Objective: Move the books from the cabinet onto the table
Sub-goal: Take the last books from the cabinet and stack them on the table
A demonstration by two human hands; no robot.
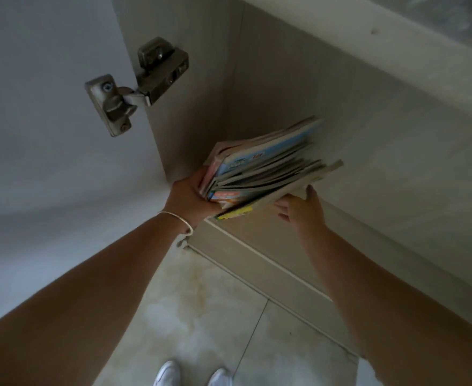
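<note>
A stack of several thin books with blue, orange and yellow covers is tilted at the front of the pale cabinet, just above its bottom shelf. My left hand, a thin bracelet on its wrist, grips the near left end of the stack, fingers curled round the spines. My right hand reaches under the stack's right side, fingers extended and touching the lowest cover. The table is out of sight.
The open cabinet door stands at the left, with a metal hinge joining it to the side wall. Below lie the cabinet's base panel, beige floor tiles and my white shoes.
</note>
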